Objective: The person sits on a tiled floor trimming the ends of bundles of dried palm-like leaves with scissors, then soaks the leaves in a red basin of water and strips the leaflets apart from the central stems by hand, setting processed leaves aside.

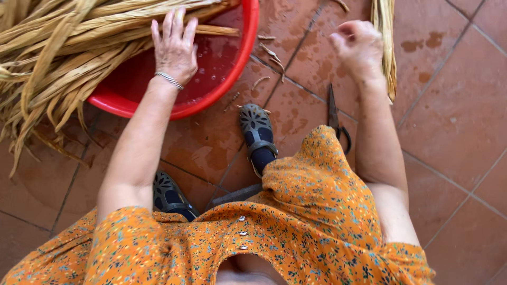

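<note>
The floor is made of terracotta tiles with dark grout lines, and it is wet in patches, with some short dry scraps lying on it near the middle. At about ten o'clock lies a thick pile of dried straw-coloured leaves, which spreads over the rim of a red plastic basin with drops of water inside. The left hand lies flat on these leaves at about eleven o'clock, its fingers open and spread, pressing on the strands, not closed around them. Below the basin two dark sandals stand on the tiles, under an orange flowered dress. A pair of scissors lies on the floor at about one o'clock, just beside the right forearm. The right hand is at one o'clock, its fingers curled in loosely; I cannot tell if they hold something. Just beside it, at its right, lies a second bundle of dried leaves.
</note>
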{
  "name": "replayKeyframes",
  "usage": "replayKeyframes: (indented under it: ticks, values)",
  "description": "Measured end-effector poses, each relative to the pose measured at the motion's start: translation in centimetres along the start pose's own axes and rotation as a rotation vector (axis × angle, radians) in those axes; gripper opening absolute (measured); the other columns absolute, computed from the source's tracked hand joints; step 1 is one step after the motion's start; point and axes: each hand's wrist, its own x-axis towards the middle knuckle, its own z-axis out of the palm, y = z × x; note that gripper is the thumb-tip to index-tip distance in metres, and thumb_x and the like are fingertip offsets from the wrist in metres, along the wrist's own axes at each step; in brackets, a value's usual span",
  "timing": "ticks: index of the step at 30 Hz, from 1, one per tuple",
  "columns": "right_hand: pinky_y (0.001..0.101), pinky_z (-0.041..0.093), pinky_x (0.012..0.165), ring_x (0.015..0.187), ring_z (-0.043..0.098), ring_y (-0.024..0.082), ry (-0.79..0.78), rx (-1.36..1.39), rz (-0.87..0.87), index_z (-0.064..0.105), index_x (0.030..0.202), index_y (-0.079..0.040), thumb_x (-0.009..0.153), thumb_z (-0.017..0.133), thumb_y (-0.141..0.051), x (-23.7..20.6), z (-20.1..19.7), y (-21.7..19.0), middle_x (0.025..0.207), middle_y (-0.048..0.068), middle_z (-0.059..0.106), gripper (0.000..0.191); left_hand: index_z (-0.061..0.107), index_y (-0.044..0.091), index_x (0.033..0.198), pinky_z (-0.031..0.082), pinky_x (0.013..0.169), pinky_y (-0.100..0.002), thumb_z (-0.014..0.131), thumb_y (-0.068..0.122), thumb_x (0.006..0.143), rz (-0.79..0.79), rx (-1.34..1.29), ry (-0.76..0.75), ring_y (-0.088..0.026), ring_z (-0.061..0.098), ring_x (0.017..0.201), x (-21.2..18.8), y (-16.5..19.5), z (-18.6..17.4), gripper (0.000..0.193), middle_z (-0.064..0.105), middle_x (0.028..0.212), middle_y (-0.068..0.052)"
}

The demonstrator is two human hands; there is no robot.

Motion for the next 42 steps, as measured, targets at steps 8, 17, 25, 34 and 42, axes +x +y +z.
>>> replayKeyframes:
  ticks: [8, 17, 25, 34, 42]
  values:
    - [0.0326, 0.059, 0.077, 0.082, 0.074, 0.018, -0.352, 0.229, -0.050, 0.077, 0.108, -0.005, 0.094, 0.080, -0.019, 2.9, 0.4, -14.1, 0.094, 0.010, 0.076, 0.020, 0.069, 0.007, 0.093, 0.041, 0.092, -0.047, 0.069, 0.002, 0.092, -0.156, 0.130, -0.049, -0.029, 0.054, 0.116, 3.5, -5.7, 1.2, 0.006, 0.059, 0.108, -0.011]
    - [0.0275, 0.063, 0.074, 0.083, 0.073, 0.012, -0.570, 0.938, 0.349, 0.066, 0.128, -0.006, 0.106, 0.062, -0.024, 4.8, 3.7, -16.9, 0.103, 0.003, 0.076, 0.029, 0.076, 0.013, 0.098, 0.043, 0.082, -0.044, 0.071, 0.010, 0.093, -0.211, -0.394, 0.069, -0.028, 0.061, 0.101, 3.4, -0.6, -5.5, 0.007, 0.068, 0.099, -0.006]
    - [0.0285, 0.062, 0.076, 0.099, 0.070, 0.013, -0.274, 1.456, 0.497, 0.062, 0.134, -0.009, 0.106, 0.059, -0.034, 6.1, 5.4, -17.0, 0.124, 0.004, 0.074, 0.038, 0.075, 0.006, 0.105, 0.057, 0.068, -0.038, 0.067, 0.014, 0.095, -0.410, -0.924, -0.281, -0.029, 0.074, 0.072, 5.4, 5.6, -9.3, 0.015, 0.075, 0.084, -0.014]
    - [0.0378, 0.056, 0.096, 0.115, 0.065, 0.015, -0.282, 1.520, 0.537, 0.062, 0.134, -0.010, 0.106, 0.051, -0.035, 6.0, 6.4, -18.0, 0.134, 0.005, 0.068, 0.039, 0.070, 0.006, 0.113, 0.056, 0.070, -0.047, 0.060, 0.019, 0.100, -0.210, -0.971, -0.068, -0.038, 0.072, 0.081, 10.5, 9.3, -5.1, 0.021, 0.072, 0.092, -0.021]
    - [0.0469, 0.054, 0.109, 0.116, 0.067, 0.030, -0.106, 1.851, 0.546, 0.059, 0.121, 0.003, 0.111, 0.047, -0.025, 7.9, 9.0, -17.7, 0.128, 0.021, 0.071, 0.032, 0.072, 0.011, 0.089, 0.059, 0.071, -0.054, 0.054, 0.027, 0.093, -0.129, -0.452, -0.248, -0.038, 0.073, 0.078, 13.0, 11.3, -4.1, 0.025, 0.074, 0.093, -0.017]
